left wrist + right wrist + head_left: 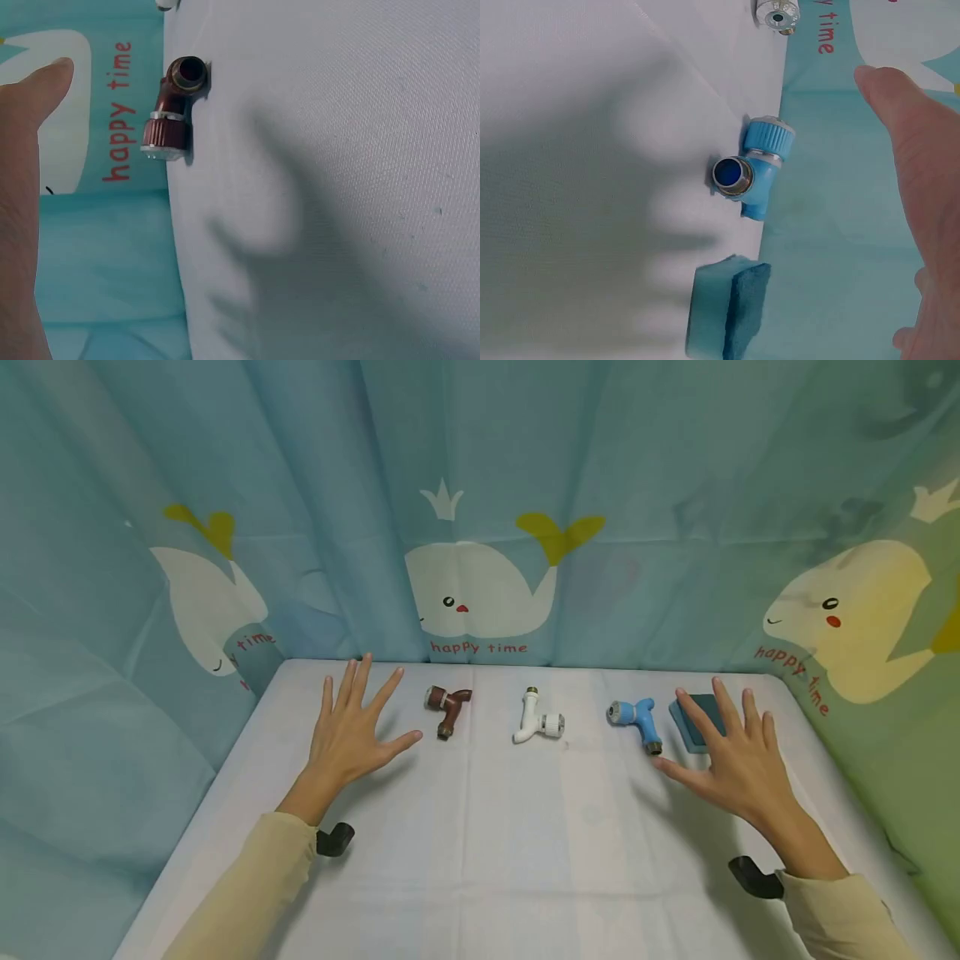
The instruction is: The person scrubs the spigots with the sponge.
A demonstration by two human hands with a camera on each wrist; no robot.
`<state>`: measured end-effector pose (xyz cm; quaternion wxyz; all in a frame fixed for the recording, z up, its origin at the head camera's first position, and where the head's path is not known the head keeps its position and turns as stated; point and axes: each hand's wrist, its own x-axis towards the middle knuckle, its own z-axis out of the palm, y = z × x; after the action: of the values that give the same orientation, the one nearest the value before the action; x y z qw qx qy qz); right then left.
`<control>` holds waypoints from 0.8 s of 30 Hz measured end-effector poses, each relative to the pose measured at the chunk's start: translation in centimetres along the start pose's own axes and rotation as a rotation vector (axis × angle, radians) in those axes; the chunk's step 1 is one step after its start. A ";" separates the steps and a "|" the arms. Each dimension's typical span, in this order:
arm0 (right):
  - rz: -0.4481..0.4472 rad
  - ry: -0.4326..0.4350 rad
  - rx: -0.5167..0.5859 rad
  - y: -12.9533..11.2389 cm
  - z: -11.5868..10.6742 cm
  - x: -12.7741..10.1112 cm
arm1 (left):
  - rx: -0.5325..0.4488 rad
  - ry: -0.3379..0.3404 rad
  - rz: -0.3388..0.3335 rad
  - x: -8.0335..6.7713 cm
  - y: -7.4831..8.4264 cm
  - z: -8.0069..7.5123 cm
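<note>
Both hands out flat above the white cloth-covered table (480, 860), nothing held. Left hand (348, 735) spread wide, fingers straight, hovering just left of the small brown plastic tap fitting (447, 708); thumb pointing toward it, apart from it. Right hand (738, 756) equally splayed, fingers straight, reaching over the near edge of the dark teal sponge block (693, 720), thumb tip near the spout of the bright blue plastic tap fitting (636, 718) — touching or not, cannot tell from the head view. White plastic tap fitting (536, 720) alone in the middle, between the other two, well apart from both hands.

Judging the grip to come: best to pinch a tap across its ribbed knob and elbow, not the round threaded spout, since that end looks likely to roll. Worth keeping the right palm from nudging the sponge block sideways. Whale-print curtain (480, 527) close behind, so little room beyond the row.
</note>
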<state>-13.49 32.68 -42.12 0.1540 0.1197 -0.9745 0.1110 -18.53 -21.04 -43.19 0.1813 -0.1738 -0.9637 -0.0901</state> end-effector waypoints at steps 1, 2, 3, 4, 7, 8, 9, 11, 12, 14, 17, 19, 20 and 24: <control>0.000 0.001 -0.001 0.0 0.1 -0.1 | -0.002 -0.001 0.001 0.0 0.0 0.1; 0.000 0.001 -0.001 0.1 0.0 -0.1 | -0.006 -0.003 0.002 0.0 0.0 0.1; 0.001 0.000 -0.002 0.1 0.0 -0.1 | -0.007 -0.005 0.004 0.0 -0.1 0.2; 0.002 -0.002 -0.003 0.1 0.1 -0.1 | -0.008 -0.007 0.005 0.0 -0.1 0.3; 0.004 -0.004 -0.005 0.2 0.3 -0.1 | -0.005 -0.011 0.003 0.1 -0.2 0.5; 0.006 -0.005 -0.005 0.2 0.3 -0.1 | -0.003 -0.010 0.001 0.1 -0.2 0.5; 0.006 -0.006 -0.004 0.2 0.4 -0.1 | -0.002 -0.009 0.000 0.1 -0.2 0.6; 0.005 -0.006 0.002 0.2 0.3 0.0 | -0.002 -0.004 -0.002 0.0 -0.2 0.5; 0.002 -0.004 0.003 0.3 0.3 0.2 | -0.003 -0.001 0.002 0.1 -0.3 0.5; -0.011 -0.008 -0.002 0.6 0.1 0.6 | -0.010 0.000 0.008 0.1 -0.3 0.5; -0.011 -0.061 -0.013 1.5 -0.3 1.8 | -0.012 -0.001 0.011 0.1 -0.3 0.6; 0.007 -0.149 -0.002 2.2 -0.7 2.9 | -0.016 -0.003 0.007 0.1 -0.3 0.5; 0.022 -0.207 0.011 2.6 -0.8 3.5 | -0.017 -0.003 0.003 0.0 -0.3 0.5; 0.057 -0.418 0.051 4.1 -1.2 5.8 | -0.016 -0.006 -0.002 -0.1 -0.4 0.4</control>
<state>-19.61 35.70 -39.88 -0.0575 0.1164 -0.9851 0.1127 -18.73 -21.35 -43.67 0.1771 -0.1747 -0.9636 -0.0975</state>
